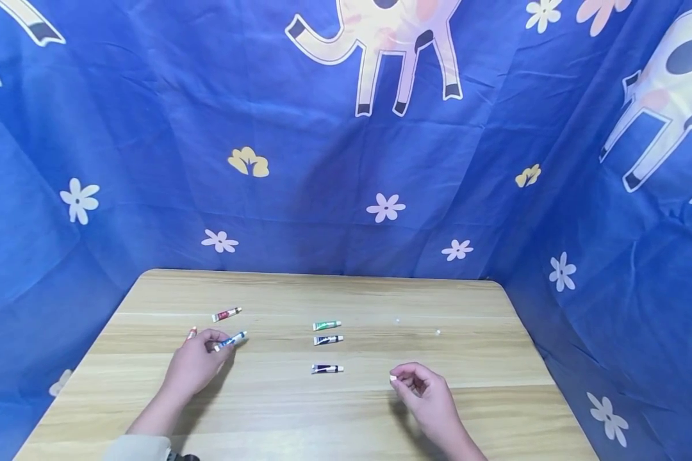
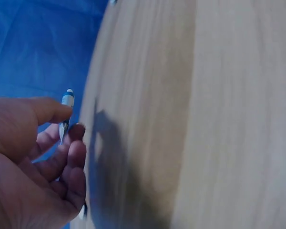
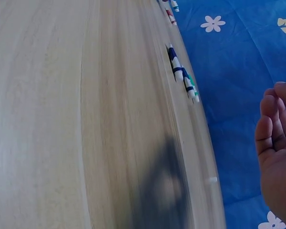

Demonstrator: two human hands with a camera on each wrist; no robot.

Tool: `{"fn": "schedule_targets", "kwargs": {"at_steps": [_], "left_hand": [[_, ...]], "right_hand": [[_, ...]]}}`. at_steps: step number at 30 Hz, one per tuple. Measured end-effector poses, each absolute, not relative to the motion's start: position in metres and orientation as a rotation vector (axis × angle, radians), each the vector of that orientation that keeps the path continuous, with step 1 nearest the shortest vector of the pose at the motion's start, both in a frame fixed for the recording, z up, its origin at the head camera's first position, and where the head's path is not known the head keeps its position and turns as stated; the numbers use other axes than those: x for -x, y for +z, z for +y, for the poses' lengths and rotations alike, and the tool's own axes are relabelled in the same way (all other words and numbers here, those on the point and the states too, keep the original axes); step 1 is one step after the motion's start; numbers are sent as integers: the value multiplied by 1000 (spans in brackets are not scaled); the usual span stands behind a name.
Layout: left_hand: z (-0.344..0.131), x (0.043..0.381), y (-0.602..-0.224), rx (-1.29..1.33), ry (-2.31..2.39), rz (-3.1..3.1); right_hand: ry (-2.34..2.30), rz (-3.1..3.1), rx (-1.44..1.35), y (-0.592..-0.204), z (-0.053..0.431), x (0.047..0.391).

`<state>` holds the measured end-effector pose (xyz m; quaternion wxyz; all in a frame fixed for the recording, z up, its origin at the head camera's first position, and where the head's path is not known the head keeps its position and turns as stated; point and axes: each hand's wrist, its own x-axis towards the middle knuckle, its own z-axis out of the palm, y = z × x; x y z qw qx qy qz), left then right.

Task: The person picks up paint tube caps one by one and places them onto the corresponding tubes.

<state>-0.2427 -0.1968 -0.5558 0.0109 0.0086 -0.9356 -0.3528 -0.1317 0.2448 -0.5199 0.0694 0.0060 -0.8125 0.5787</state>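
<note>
My left hand (image 1: 191, 366) pinches a small blue-and-white paint tube (image 1: 233, 340) between thumb and fingers, above the table's left part. In the left wrist view the tube (image 2: 67, 99) sticks up past the thumb tip. A red tube (image 1: 227, 314) lies just beyond that hand, and an orange-red one (image 1: 192, 333) is partly hidden behind it. On the right, my right hand (image 1: 432, 400) holds a tiny white piece, seemingly a cap (image 1: 393, 378), at its fingertips. The right wrist view shows this hand (image 3: 279, 148) with curled fingers, but the piece is hidden there.
A green tube (image 1: 327, 325), a dark blue tube (image 1: 328, 340) and a dark purple or black tube (image 1: 327, 369) lie mid-table between the hands. Two tiny whitish bits (image 1: 397, 321) rest at the right. Blue printed cloth (image 1: 300, 192) stands behind the wooden table (image 1: 277, 416).
</note>
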Motion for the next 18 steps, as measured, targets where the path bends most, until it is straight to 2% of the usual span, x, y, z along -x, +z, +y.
{"fn": "schedule_targets", "kwargs": {"at_steps": [5, 12, 18], "left_hand": [[-189, 227, -536, 5, -1265, -2894], [-149, 204, -495, 89, -1545, -2835], [-116, 182, -486, 96, -1653, -2809]], "right_hand": [[1757, -2428, -53, -519, 238, 132], [1759, -2423, -103, -510, 223, 128], [1728, -2465, -172, -501, 207, 123]]}}
